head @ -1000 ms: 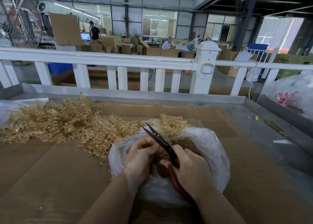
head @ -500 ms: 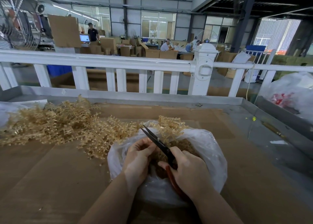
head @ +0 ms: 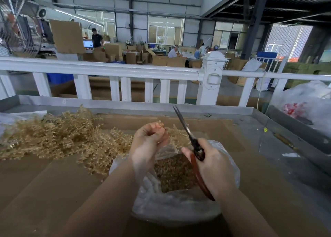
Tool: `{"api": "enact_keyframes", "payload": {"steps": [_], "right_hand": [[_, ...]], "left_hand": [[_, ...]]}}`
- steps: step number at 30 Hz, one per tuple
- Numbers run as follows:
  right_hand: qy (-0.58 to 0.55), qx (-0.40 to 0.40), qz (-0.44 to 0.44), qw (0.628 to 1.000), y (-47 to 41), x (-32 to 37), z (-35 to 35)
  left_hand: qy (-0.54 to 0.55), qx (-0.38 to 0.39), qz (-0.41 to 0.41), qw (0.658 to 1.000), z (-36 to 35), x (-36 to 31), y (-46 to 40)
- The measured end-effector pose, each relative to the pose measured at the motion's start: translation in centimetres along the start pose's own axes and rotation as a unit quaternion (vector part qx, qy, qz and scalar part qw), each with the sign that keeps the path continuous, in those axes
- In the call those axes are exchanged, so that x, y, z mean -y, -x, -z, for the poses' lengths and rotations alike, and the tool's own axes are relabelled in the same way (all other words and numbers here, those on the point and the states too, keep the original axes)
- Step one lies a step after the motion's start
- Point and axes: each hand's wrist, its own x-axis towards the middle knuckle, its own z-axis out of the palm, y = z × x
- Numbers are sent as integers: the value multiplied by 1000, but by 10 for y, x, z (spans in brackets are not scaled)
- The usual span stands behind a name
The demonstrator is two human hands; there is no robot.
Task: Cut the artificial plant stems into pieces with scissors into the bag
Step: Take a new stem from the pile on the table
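Two hands work above the bag (head: 179, 201) at lower centre: left hand (head: 148, 143) pinches a stem (head: 177, 138), right hand (head: 213, 167) grips near-closed scissors (head: 186, 129). Best to open the blades, snipping short lengths directly over the bag's mouth.

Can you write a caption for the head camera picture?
Left hand holds a golden stem, right hand grips scissors above the bag.

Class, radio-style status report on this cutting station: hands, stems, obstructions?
Left hand pinching golden plastic stem. Right hand gripping red-handled scissors, blades nearly closed. Clear plastic bag open below, part-filled. Nothing blocking.
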Motion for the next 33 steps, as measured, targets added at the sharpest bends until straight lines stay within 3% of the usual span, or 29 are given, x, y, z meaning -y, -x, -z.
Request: {"api": "enact_keyframes", "payload": {"steps": [5, 8, 12, 15, 19, 25, 29, 33], "right_hand": [[8, -26, -39, 999, 0, -1, 6], [17, -38, -50, 998, -2, 0, 6], [12, -47, -52, 997, -3, 2, 7], [22, -58, -49, 997, -2, 0, 4], [52, -57, -34, 996, 0, -4, 2], [117, -35, -9, 992, 3, 0, -3], [88, 45, -43, 994, 1, -8, -19], [137, 17, -24, 990, 4, -16, -31]], "left_hand": [[25, -16, -36, 999, -18, -24, -11], [45, -68, -84, 993, -23, -29, -18], [40, -80, -38, 995, -22, -19, -21], [-74, -22, 35, 996, -19, 1, -20], [-278, 13, 76, 957, -18, 14, -12], [-279, 64, 164, 944, -20, 10, -8], [-377, 79, 132, 913, -10, 12, -4], [-391, 94, 91, 911, 2, 15, 0]]}}
